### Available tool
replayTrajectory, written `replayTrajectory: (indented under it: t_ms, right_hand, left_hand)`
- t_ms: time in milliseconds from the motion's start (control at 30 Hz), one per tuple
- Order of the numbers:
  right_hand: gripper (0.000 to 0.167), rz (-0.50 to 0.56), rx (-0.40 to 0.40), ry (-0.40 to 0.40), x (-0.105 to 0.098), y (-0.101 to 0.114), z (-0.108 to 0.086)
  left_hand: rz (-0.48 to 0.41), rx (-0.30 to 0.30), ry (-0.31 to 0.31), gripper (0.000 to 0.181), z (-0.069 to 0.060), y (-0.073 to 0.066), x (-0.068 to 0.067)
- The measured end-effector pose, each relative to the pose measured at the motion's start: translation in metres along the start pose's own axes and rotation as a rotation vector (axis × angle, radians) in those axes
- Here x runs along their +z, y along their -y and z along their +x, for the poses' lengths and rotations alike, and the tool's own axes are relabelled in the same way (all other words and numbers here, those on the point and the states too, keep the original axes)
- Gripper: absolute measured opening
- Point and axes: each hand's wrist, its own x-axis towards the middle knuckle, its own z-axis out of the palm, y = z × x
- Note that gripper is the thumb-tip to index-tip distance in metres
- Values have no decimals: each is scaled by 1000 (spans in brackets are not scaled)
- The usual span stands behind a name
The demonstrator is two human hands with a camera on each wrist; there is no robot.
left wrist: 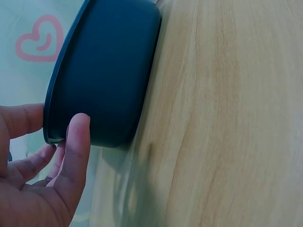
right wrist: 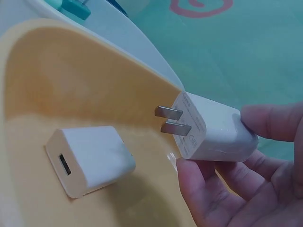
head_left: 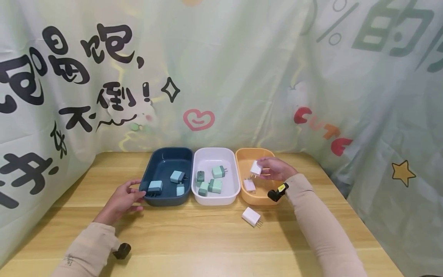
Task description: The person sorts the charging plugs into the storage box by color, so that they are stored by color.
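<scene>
My right hand (head_left: 277, 169) pinches a white charger plug (right wrist: 215, 127) between thumb and fingers, held above the orange tray (head_left: 268, 154). Its two metal prongs (right wrist: 175, 127) point away from the hand. A second white charger plug (right wrist: 97, 158) lies in that tray, its USB port showing in the right wrist view. Fairly straight fingers of my left hand (head_left: 122, 200) touch the near left corner of the dark blue tray (head_left: 169, 154); in the left wrist view a fingertip meets the rim and another finger lies by the outer wall (left wrist: 109, 71).
Between those trays stands a white tray (head_left: 214, 154) with several green charger plugs (head_left: 215, 186). Blue charger plugs (head_left: 155, 187) lie in the dark blue tray. Another white charger plug (head_left: 251, 216) rests on the wooden table (head_left: 194, 242) before the orange tray. A printed curtain (head_left: 242, 77) hangs behind.
</scene>
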Motion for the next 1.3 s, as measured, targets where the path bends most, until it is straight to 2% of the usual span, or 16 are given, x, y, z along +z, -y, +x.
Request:
replayTrajectory:
  t_ms: [300,500,800,1000,1133,1300]
  right_hand:
    - [10,58,18,-4,-5,-4,5]
    - [9,104,26,-26,-7,-5,5]
    - [11,140,22,-19,-8,-3,3]
    - [28,162,8,-26,-10,-2,-2]
    - [40,141,-12,-27,-8,-1,-6]
    - [39,107,-35,-34,-6,-2,-16]
  left_hand:
    - [-6,-10,-8,60,1,1,1]
    - [1,-15,-10,61,0,2,1]
    - [4,-11,-14,60,0,1,1]
    - [5,-13,-13,61,0,0,0]
    - [9,-6,-7,61,0,0,0]
    - [12,-9,-8,61,0,1,0]
